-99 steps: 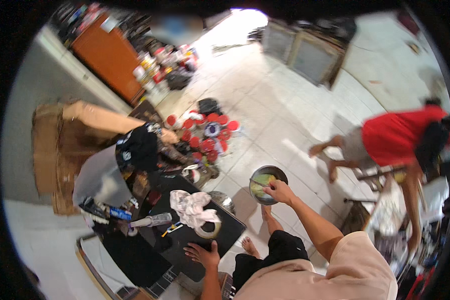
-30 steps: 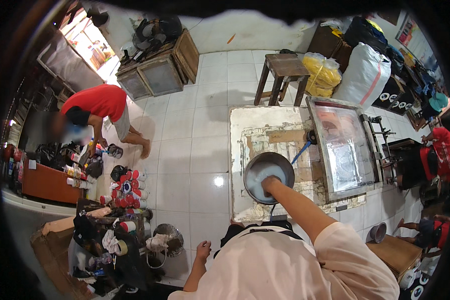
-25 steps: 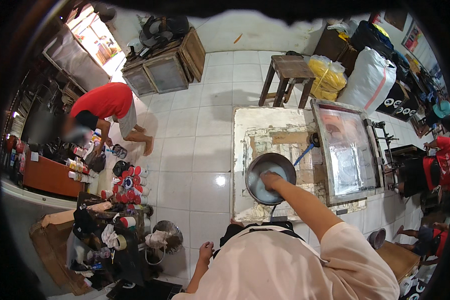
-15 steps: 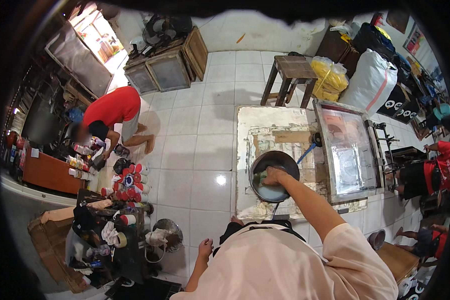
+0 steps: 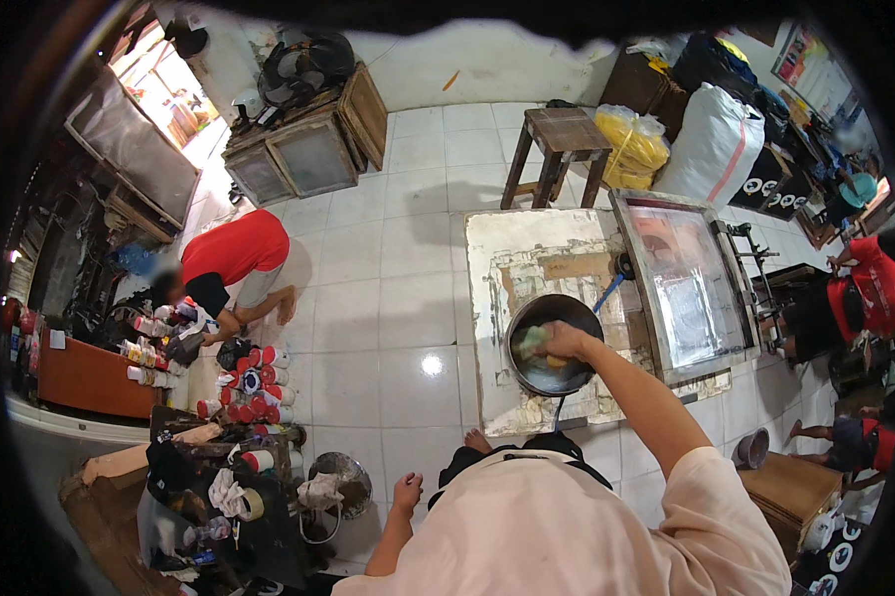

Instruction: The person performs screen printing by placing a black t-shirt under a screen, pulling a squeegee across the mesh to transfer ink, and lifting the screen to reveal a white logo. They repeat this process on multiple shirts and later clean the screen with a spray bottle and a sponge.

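Observation:
My right hand (image 5: 567, 341) reaches into a round dark basin (image 5: 594, 320) with some cloudy liquid at its bottom. Its fingers are closed on a pale green sponge (image 5: 533, 344), smeared by motion. A small yellow-orange patch shows below the hand; I cannot tell whether it belongs to the sponge. The basin stands on a worn, stained white board (image 5: 487, 236). My left hand (image 5: 408, 490) hangs low beside my body, fingers curled, with nothing visible in it.
A framed screen (image 5: 686, 288) lies on the board's right part, beside a blue-handled tool (image 5: 609, 291). Behind stand a wooden stool (image 5: 564, 129) and sacks (image 5: 716, 149). At left, a person in red (image 5: 239, 248) bends over bottles and red-lidded jars (image 5: 254, 387). A cluttered stand (image 5: 219, 517) is near left.
My right hand has shifted slightly right within the basin, lifting the sponge somewhat out of the liquid. The view has turned a little. The bending person at left has moved slightly.

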Tool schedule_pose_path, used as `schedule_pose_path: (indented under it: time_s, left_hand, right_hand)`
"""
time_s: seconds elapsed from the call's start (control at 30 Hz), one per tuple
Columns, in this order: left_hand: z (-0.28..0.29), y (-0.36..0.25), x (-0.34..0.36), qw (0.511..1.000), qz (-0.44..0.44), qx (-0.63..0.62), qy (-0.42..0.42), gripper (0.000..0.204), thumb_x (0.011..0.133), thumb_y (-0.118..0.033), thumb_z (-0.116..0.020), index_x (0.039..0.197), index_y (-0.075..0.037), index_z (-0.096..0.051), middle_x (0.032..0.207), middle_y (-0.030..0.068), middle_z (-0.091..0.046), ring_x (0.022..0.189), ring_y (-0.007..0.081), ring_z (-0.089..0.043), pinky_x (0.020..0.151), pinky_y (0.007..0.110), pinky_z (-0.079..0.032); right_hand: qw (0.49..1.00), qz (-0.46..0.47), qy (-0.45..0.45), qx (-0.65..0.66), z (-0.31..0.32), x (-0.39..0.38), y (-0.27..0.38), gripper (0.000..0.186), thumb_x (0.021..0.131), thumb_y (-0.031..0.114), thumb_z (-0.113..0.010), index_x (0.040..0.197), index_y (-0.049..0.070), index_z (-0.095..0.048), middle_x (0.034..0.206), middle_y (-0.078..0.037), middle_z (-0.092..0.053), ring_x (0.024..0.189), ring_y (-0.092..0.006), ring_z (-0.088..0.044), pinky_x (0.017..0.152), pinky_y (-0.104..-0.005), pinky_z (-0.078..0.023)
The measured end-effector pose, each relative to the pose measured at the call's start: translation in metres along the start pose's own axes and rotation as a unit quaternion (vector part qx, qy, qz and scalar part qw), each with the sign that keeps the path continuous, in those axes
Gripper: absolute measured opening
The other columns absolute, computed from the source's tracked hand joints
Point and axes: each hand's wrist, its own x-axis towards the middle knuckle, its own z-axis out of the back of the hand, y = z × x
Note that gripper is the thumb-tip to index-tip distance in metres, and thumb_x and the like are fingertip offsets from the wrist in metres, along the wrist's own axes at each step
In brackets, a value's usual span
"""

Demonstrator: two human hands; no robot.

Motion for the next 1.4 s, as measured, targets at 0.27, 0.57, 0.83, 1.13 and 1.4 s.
schedule_pose_path:
  time_s: [0.27, 0.57, 0.83, 1.13, 1.4]
  left_hand:
    - [0.020, -0.022, 0.028, 0.996, 0.000, 0.080, 0.039, 0.062, 0.097, -0.038, -0.066, 0.145, -0.001, -0.050, 0.118, 0.0114, -0.067, 0.094, 0.0204, -0.065, 0.074, 0.034, -0.052]
    - [0.013, -0.048, 0.035, 0.993, -0.021, 0.101, 0.052, 0.064, 0.098, -0.040, -0.064, 0.148, -0.005, -0.047, 0.126, 0.0087, -0.064, 0.103, 0.0225, -0.064, 0.080, 0.038, -0.051]
    - [-0.009, -0.023, 0.014, 0.998, -0.009, 0.051, 0.029, 0.063, 0.097, -0.035, -0.066, 0.144, 0.004, -0.050, 0.112, 0.0149, -0.068, 0.087, 0.0190, -0.065, 0.075, 0.034, -0.053]
    - [-0.046, 0.001, -0.037, 0.995, 0.072, -0.064, -0.017, 0.047, 0.098, -0.035, -0.065, 0.135, -0.008, -0.057, 0.104, 0.0026, -0.066, 0.079, 0.0158, -0.062, 0.064, 0.032, -0.049]
    - [-0.158, -0.006, -0.101, 1.000, 0.016, -0.017, -0.016, 0.057, 0.099, -0.034, -0.066, 0.146, -0.006, -0.049, 0.112, 0.0062, -0.067, 0.089, 0.0193, -0.065, 0.072, 0.034, -0.051]
  right_hand:
    - [0.974, -0.004, -0.101, 0.201, -0.013, -0.038, 0.019, 0.066, 0.071, 0.024, -0.092, 0.124, -0.003, -0.063, 0.109, -0.013, -0.071, 0.097, -0.0231, -0.068, 0.088, -0.0346, -0.054]
    - [0.969, 0.139, -0.202, 0.037, -0.022, -0.031, 0.008, 0.036, 0.083, 0.007, -0.074, 0.117, 0.009, -0.064, 0.101, -0.016, -0.072, 0.093, -0.0299, -0.070, 0.083, -0.0400, -0.054]
    - [0.954, 0.105, -0.209, -0.185, -0.016, -0.050, 0.050, 0.028, 0.092, 0.031, -0.069, 0.104, 0.006, -0.069, 0.100, -0.024, -0.071, 0.097, -0.0432, -0.068, 0.084, -0.0496, -0.054]
    - [0.925, 0.180, -0.101, -0.318, -0.003, -0.068, 0.058, 0.035, 0.091, 0.035, -0.062, 0.107, 0.005, -0.071, 0.101, -0.024, -0.073, 0.096, -0.0409, -0.071, 0.086, -0.0513, -0.056]
    - [0.904, 0.308, -0.161, -0.248, 0.033, -0.088, 0.060, 0.026, 0.087, 0.026, -0.069, 0.106, 0.008, -0.065, 0.095, -0.019, -0.069, 0.089, -0.0383, -0.070, 0.076, -0.0503, -0.056]
